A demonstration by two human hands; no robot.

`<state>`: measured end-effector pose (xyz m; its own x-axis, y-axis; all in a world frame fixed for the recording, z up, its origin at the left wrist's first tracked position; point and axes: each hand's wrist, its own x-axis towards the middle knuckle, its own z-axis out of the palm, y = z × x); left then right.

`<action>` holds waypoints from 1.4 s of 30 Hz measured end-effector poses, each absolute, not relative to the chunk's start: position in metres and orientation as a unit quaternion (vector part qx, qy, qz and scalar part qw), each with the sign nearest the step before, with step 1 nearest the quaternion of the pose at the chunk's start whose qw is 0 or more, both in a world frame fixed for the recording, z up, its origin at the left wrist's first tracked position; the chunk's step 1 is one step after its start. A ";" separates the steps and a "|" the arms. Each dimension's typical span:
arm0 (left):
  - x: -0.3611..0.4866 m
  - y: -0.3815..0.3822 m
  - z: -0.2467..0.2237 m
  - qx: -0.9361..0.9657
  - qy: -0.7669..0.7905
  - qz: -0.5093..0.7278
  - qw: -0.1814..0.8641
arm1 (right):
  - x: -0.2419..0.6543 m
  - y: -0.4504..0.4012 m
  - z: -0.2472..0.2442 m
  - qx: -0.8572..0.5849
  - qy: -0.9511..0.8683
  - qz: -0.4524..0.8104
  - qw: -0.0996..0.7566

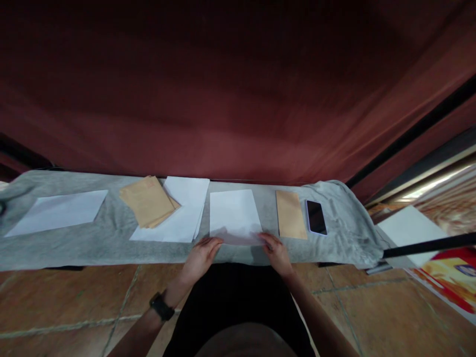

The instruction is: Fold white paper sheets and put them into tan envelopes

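Nearest the camera, head view: black clothing (241, 302) at the bottom, with a forearm reaching past it on each side; one dark watch (161, 306) on the left wrist.
Hands: two. The left hand (203, 255) pinches the near left corner of the middle sheet (235, 213); the right hand (275, 252) grasps its near right corner.
White paper: one middle sheet; one piece, the far-left paper (63, 210); at least two overlapping sheets, the paper pile (186, 213), between these.
Brown envelopes: at least two in the envelope stack (148, 201), exact count unclear; one single envelope (291, 214).
Phone: one, dark-screened phone (316, 217), just beside the single envelope on its right.
Middle sheet's place: between the hands and extending away from them, its near edge bending along the fingers, over the grey-clothed surface (104, 253).
Order to its sides: paper pile to the left, partly under the envelope stack; single envelope to the right.
Containers: the envelopes; what they hold, if anything, cannot be seen.
Backdrop: red fabric (223, 124) behind the surface.
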<state>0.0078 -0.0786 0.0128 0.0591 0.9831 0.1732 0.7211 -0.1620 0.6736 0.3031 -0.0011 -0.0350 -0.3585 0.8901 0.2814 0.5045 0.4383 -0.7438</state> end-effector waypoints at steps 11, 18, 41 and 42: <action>-0.009 -0.055 -0.003 0.531 0.657 0.458 0.277 | 0.290 0.013 -0.012 -0.515 -0.683 0.343 0.388; -0.013 -0.033 -0.018 0.492 0.718 0.415 0.266 | 0.277 0.034 -0.013 -0.507 -0.701 0.328 0.380; 0.005 -0.021 -0.014 0.489 0.784 0.328 0.197 | 0.255 0.035 -0.046 -0.611 -0.759 0.088 0.207; 0.005 -0.021 -0.015 0.492 0.787 0.316 0.195 | 0.255 0.034 -0.044 -0.615 -0.759 0.089 0.195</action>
<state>0.0054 -0.0209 -0.0147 -0.4398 0.8981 0.0042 0.6516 0.3158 0.6897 0.2549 0.0341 -0.0440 -0.1676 0.9680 0.1867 0.8983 0.2279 -0.3755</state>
